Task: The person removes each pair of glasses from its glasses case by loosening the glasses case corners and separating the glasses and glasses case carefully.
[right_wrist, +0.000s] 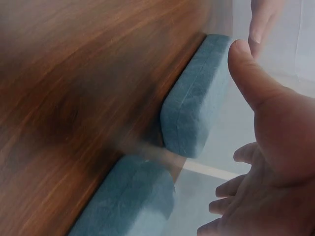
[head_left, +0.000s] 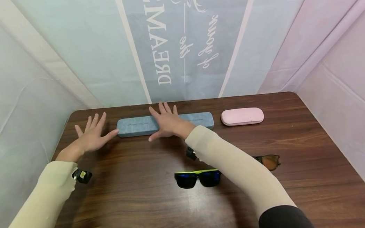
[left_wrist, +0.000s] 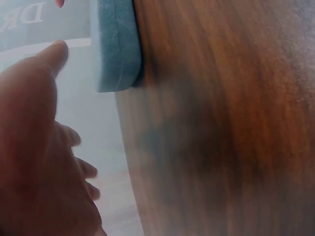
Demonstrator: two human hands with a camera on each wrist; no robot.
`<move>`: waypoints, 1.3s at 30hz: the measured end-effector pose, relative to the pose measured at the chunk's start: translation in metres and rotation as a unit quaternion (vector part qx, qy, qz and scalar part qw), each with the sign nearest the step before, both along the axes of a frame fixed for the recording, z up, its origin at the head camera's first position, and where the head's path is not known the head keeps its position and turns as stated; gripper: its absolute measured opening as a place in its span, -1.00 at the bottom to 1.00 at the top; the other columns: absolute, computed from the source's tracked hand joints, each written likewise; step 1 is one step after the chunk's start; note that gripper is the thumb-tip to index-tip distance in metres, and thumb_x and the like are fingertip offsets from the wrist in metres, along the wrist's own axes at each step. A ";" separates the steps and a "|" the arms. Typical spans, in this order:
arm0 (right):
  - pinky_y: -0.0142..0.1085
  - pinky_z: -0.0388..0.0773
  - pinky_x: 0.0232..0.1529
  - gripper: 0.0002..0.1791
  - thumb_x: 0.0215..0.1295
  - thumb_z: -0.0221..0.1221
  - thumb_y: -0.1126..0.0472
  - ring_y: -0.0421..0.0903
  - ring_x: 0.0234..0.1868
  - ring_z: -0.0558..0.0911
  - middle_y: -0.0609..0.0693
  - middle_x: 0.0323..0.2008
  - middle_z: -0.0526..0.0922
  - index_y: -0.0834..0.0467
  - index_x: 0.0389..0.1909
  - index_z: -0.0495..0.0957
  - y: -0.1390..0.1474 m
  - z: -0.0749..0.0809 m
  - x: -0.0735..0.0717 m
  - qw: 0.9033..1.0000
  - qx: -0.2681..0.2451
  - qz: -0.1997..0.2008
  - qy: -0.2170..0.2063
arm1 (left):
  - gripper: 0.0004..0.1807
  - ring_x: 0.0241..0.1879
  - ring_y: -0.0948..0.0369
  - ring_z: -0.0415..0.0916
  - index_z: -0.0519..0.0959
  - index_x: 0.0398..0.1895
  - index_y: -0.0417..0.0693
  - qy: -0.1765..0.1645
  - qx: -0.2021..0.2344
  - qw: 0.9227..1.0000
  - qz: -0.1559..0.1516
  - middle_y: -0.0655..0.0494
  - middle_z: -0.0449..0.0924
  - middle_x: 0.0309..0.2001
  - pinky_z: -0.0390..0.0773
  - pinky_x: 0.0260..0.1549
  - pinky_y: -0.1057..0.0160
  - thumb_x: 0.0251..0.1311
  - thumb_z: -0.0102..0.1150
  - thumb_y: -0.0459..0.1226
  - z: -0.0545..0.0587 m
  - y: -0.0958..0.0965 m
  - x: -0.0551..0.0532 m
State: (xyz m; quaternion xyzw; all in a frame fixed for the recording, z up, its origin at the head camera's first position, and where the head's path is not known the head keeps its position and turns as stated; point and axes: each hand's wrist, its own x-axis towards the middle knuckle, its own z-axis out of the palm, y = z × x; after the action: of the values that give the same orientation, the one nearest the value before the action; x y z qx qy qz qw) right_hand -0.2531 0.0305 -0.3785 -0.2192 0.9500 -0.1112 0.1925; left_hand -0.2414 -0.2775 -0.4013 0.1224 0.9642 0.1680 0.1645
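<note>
Two blue glasses cases lie end to end near the table's far edge, a left case [head_left: 134, 127] and a right case [head_left: 200, 120]. My left hand [head_left: 91, 137] has its fingers spread beside the left case's outer end, thumb pointing at it; whether they touch, I cannot tell. Above the cases, my right hand [head_left: 168, 123] spreads its fingers and hides where they meet. In the right wrist view a small gap parts the left case [right_wrist: 194, 98] from the right case [right_wrist: 123, 201], and the right hand [right_wrist: 280, 147] grips nothing.
A pink glasses case [head_left: 243, 116] lies to the right of the blue ones. Nearer me are black sunglasses [head_left: 186, 180] with a lime top edge. Sunglasses with orange lenses [head_left: 271, 162] are partly hidden by my right forearm. Fabric hangings [head_left: 339, 66] border the table.
</note>
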 end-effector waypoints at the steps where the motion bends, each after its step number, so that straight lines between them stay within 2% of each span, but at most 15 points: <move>1: 0.15 -0.39 0.52 0.30 0.17 0.31 -0.41 0.14 0.61 -0.36 0.21 0.62 -0.36 -0.05 0.66 -0.31 -0.002 -0.001 0.000 1.000 0.007 0.001 -0.001 | 0.08 0.52 -0.34 -0.61 -0.48 0.62 -0.07 0.004 0.010 1.000 -0.003 -0.37 -0.57 0.57 -0.67 0.17 -0.55 0.45 -0.14 0.29 -0.001 0.000 -0.001; 6: 0.02 -0.32 0.56 0.29 0.20 0.31 -0.38 0.16 0.62 -0.27 0.23 0.62 -0.29 0.03 0.66 -0.30 -0.011 -0.007 0.000 1.000 0.019 0.006 -0.002 | 0.11 0.56 -0.30 -0.47 -0.40 0.63 -0.15 0.017 0.062 0.998 -0.028 -0.35 -0.46 0.60 -0.33 0.35 -0.47 0.44 0.07 0.18 -0.006 0.005 -0.004; 11: -0.06 -0.20 0.57 0.27 0.24 0.31 -0.33 0.15 0.62 -0.18 0.23 0.62 -0.30 0.03 0.66 -0.31 -0.019 -0.012 0.002 1.000 0.018 0.003 -0.009 | 0.12 0.57 -0.27 -0.36 -0.33 0.63 -0.21 0.013 0.085 0.995 -0.043 -0.34 -0.41 0.60 -0.05 0.37 -0.40 0.41 0.15 0.13 -0.013 0.014 -0.007; 16: -0.02 0.10 0.51 0.18 0.33 0.29 -0.22 0.11 0.62 -0.14 0.18 0.63 -0.35 -0.03 0.66 -0.32 -0.027 -0.014 0.004 0.999 0.000 -0.017 -0.035 | 0.08 0.57 -0.25 -0.27 -0.21 0.63 -0.25 0.023 0.086 0.994 -0.063 -0.35 -0.31 0.60 0.00 0.39 -0.34 0.39 0.22 0.07 -0.019 0.024 -0.009; 19: 0.03 0.21 0.45 0.10 0.39 0.27 -0.15 0.12 0.61 -0.07 0.14 0.64 -0.33 -0.05 0.66 -0.29 -0.030 -0.016 0.004 0.999 -0.005 -0.025 -0.044 | 0.04 0.56 -0.27 -0.23 -0.15 0.62 -0.30 0.020 0.087 0.993 -0.073 -0.36 -0.26 0.60 0.01 0.39 -0.33 0.39 0.26 0.00 -0.021 0.028 -0.010; 24: -0.07 0.43 0.30 0.01 0.44 0.25 -0.03 0.13 0.49 0.28 0.13 0.63 -0.18 -0.04 0.66 -0.20 -0.031 -0.019 0.003 0.999 0.007 -0.022 -0.032 | -0.05 0.53 -0.31 -0.13 -0.07 0.59 -0.39 0.023 0.084 0.993 -0.079 -0.43 -0.14 0.56 0.04 0.39 -0.31 0.41 0.26 -0.12 -0.021 0.034 -0.013; 27: -0.18 0.55 0.09 -0.05 0.42 0.28 0.04 0.05 0.26 0.54 0.16 0.57 0.05 0.00 0.65 -0.07 -0.030 -0.020 0.000 1.000 0.001 -0.015 -0.014 | -0.09 0.51 -0.31 -0.07 -0.05 0.58 -0.41 0.025 0.079 0.994 -0.073 -0.45 -0.07 0.53 0.07 0.39 -0.30 0.42 0.24 -0.17 -0.022 0.036 -0.015; 31: -0.25 0.56 -0.05 -0.19 0.38 0.33 0.10 -0.03 0.03 0.61 0.13 0.40 0.30 0.00 0.54 0.15 -0.030 -0.021 -0.004 1.000 -0.014 -0.020 0.008 | -0.09 0.48 -0.33 -0.02 -0.04 0.57 -0.42 0.023 0.072 0.995 -0.065 -0.47 -0.03 0.51 0.10 0.37 -0.30 0.41 0.26 -0.19 -0.022 0.037 -0.017; 39: -0.24 0.54 -0.13 -0.35 0.40 0.27 0.25 0.01 -0.03 0.58 0.14 0.29 0.37 0.00 0.41 0.20 -0.032 -0.021 -0.003 1.000 0.004 -0.021 0.018 | -0.09 0.45 -0.33 0.04 0.03 0.52 -0.49 0.022 0.075 0.995 -0.060 -0.50 0.03 0.48 0.12 0.36 -0.29 0.35 0.33 -0.22 -0.022 0.038 -0.018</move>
State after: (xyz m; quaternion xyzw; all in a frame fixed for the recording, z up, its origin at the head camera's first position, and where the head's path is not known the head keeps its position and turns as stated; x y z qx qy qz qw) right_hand -0.2565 -0.0019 -0.3997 -0.1999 0.9583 -0.1074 0.1737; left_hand -0.2595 -0.2396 -0.4232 0.1954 0.9434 0.2264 0.1430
